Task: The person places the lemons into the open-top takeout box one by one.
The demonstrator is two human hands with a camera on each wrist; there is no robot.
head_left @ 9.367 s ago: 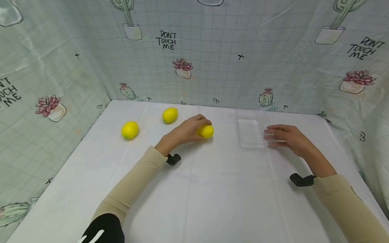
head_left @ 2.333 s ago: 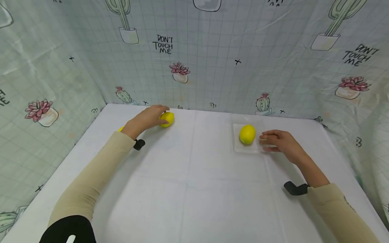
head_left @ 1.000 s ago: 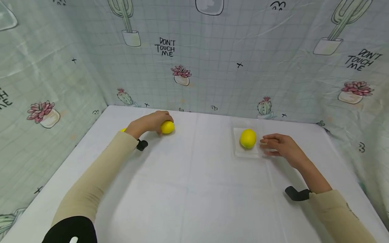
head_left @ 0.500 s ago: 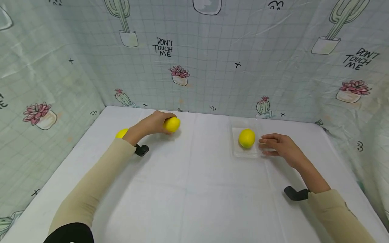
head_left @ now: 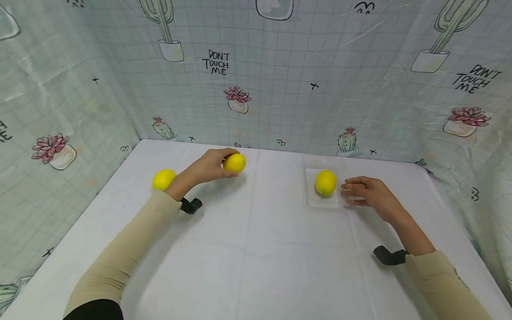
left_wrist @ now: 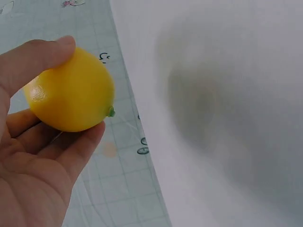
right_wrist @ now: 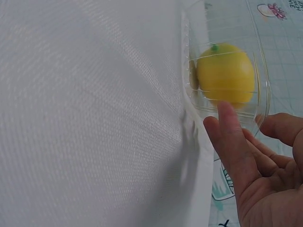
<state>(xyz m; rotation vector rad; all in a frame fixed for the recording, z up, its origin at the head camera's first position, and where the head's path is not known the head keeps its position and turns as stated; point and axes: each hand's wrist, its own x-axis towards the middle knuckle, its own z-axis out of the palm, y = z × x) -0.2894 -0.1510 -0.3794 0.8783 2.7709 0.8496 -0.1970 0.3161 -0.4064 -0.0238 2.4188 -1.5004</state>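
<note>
My left hand (head_left: pixel 210 166) grips a yellow lemon (head_left: pixel 234 163) just above the white table (head_left: pixel 256 249); the left wrist view shows thumb and fingers curled round this lemon (left_wrist: pixel 71 92). A second lemon (head_left: pixel 325 182) lies in a clear plastic tray (head_left: pixel 320 201) at the right; the right wrist view shows that lemon (right_wrist: pixel 226 74) inside the tray (right_wrist: pixel 259 61). My right hand (head_left: pixel 366 192) rests with straight fingers against the tray's right edge. A third lemon (head_left: pixel 162 179) sits on the table at the left, behind my left wrist.
Patterned cloth walls (head_left: pixel 280 89) with cacti and lettering enclose the table on the back, left and right. Black wrist mounts (head_left: pixel 191 206) sit under both forearms. The white cloth stretches bare toward me.
My left hand has lifted the lemon off the table and carried it a little to the right. The right hand and the tray with its lemon have stayed put.
</note>
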